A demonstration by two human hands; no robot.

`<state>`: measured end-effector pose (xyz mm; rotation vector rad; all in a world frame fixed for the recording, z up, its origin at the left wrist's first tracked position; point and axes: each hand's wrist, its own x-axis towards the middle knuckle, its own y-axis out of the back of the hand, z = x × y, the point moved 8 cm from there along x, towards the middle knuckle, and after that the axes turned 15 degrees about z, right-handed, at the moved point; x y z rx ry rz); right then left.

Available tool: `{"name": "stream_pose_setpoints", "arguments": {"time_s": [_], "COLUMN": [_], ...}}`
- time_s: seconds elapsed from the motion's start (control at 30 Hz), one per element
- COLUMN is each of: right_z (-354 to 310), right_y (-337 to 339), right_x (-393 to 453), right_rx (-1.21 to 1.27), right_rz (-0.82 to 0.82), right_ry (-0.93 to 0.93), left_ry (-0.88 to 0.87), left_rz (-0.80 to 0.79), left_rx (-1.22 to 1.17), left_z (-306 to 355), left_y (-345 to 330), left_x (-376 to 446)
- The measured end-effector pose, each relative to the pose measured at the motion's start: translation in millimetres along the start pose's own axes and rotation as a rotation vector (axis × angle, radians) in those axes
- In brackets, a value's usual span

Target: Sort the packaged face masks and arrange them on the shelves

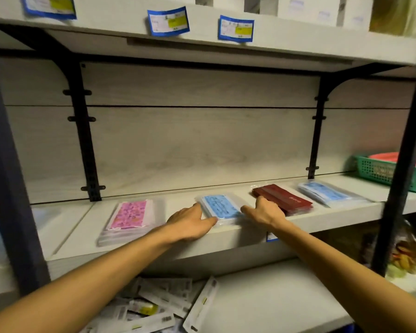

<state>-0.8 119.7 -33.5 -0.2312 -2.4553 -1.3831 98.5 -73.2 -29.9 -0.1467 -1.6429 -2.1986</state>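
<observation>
On middle shelf (226, 239), near front edge: blue mask pack (220, 206) flanked by left hand (190, 224) and right hand (264, 212), fingers relaxed, touching, nothing gripped. Green basket (380, 170) at far right, red contents indistinct.
</observation>
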Motion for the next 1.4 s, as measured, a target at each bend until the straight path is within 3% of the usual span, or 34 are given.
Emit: {"name": "stream_pose_setpoints", "arguments": {"time_s": [0.37,0.57,0.67,0.73,0.83,0.93,1.07,1.4], "right_z": [-6,-14,-3,13,54,94,129,119], "right_y": [-23,-20,22,51,73,66,37,23], "right_x": [16,26,48,68,110,132,131,121], "right_rx": [0.204,0.387,0.326,0.355,0.292,0.117,0.118,0.204], "right_rz": [-0.074,-0.207,0.079,0.245,0.290,0.135,-0.088,-0.064], "right_ry": [0.213,0.251,0.305,0.293,0.145,0.068,-0.058,0.022], "left_ry": [0.177,0.230,0.126,0.082,0.067,0.126,0.225,0.241], "left_rz": [0.101,0.166,0.270,0.336,0.296,0.088,-0.065,-0.121], "left_rx": [-0.010,0.248,0.454,0.379,0.123,-0.119,-0.367,-0.450], "left_z": [7,0,24,48,90,132,167,181], "left_y": [-17,0,15,18,-5,-51,-95,-101], "left_x": [14,3,14,27,55,77,94,91]}}
